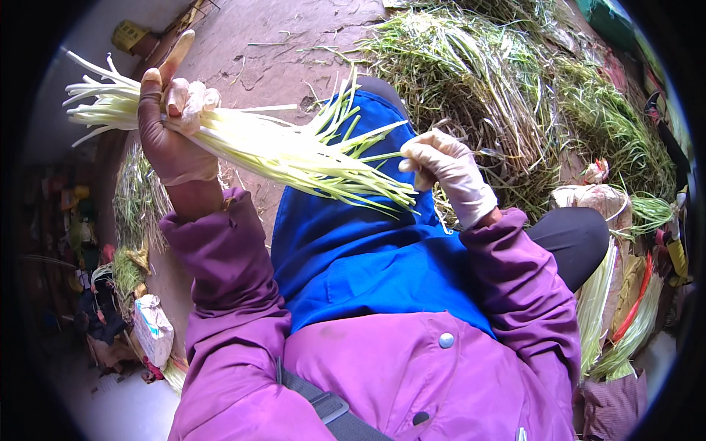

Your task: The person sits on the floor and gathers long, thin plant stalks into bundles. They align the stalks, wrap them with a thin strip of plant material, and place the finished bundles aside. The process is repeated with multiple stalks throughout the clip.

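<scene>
My left hand [179, 121], in a thin pale glove, grips a thick bundle of blanched, chive-like stalks [259, 138] near its white ends. The bundle slants across my lap, its yellow-green tips fanning out to the right above a blue apron [353, 264]. At those tips my right hand [444, 171], also gloved, pinches the end of one stalk between thumb and fingers. Part of that pinch is hidden behind the fingers.
A large heap of green and dry leaf trimmings [474, 93] lies on the reddish floor ahead and right. Pale stalk bundles [629, 331] rest at far right beside a red strip [634, 303]. Leftward are more trimmings [138, 193] and a white printed sack [153, 331].
</scene>
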{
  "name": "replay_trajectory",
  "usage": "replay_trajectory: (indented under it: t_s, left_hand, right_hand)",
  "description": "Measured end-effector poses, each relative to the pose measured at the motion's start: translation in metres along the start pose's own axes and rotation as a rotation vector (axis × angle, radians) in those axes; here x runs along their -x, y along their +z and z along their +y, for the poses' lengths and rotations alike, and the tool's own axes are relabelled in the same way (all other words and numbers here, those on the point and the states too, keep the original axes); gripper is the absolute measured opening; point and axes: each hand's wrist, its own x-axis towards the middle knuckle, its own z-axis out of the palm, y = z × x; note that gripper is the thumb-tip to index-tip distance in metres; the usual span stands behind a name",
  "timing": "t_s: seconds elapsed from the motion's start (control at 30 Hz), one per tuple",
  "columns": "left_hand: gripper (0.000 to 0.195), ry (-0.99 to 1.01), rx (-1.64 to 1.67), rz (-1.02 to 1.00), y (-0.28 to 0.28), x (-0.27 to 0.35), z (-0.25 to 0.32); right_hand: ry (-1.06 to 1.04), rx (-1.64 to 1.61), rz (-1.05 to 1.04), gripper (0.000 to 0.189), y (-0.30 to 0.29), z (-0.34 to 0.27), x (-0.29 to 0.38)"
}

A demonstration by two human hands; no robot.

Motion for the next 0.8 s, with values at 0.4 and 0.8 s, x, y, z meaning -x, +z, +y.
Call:
replay_trajectory:
  t_s: [0.4, 0.8]
  left_hand:
    - [0.041, -0.060, 0.141, -0.240, -0.018, -0.003, 0.002]
    - [0.040, -0.067, 0.137, -0.200, -0.018, -0.005, -0.002]
  right_hand:
    - [-0.578, 0.829, -0.097, 0.015, 0.019, 0.008, 0.017]
    - [-0.001, 0.260, -0.294, 0.021, 0.024, 0.009, 0.013]
